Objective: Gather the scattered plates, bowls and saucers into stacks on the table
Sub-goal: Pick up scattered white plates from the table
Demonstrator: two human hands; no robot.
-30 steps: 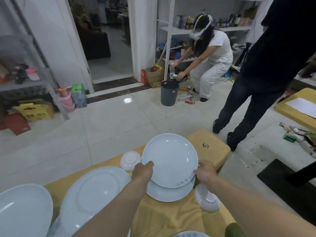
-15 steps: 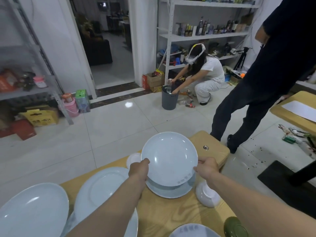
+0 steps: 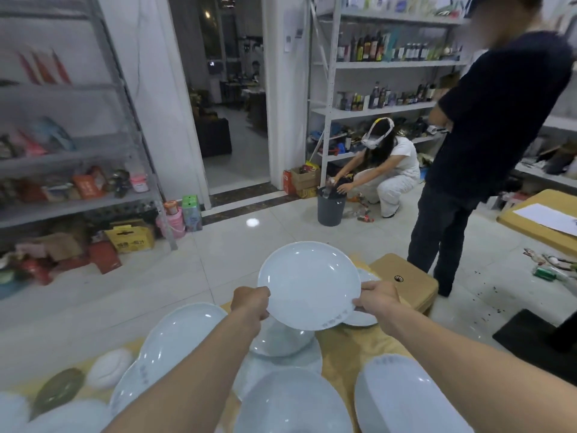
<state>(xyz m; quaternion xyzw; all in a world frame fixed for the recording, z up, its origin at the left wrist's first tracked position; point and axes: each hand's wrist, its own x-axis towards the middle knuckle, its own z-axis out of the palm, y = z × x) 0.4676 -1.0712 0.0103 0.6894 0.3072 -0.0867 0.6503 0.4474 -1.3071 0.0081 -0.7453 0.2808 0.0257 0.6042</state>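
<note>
- Holding one pale round plate in the air above the tabletop, tilted so that its face is toward the camera.
- Pinching the rim at the plate's 8 o'clock with the left hand, fingers curled round the edge.
- Gripping the rim at 4 o'clock with the right hand, fingers likewise curled on the edge.
- Below the held plate, toward its 7 o'clock: a smaller dish down on the tabletop, partly hidden by the left forearm.
- Just past the right hand, at its 5 o'clock: a second plate, mostly covered.
- At 8 o'clock from the left hand: a large plate, apart from the held one.
- Nearest the camera: a front plate at 6 o'clock and a right plate at 5 o'clock.
- Far out at 8 o'clock: an upturned bowl, just beside a dark green object too blurred to identify.
</note>
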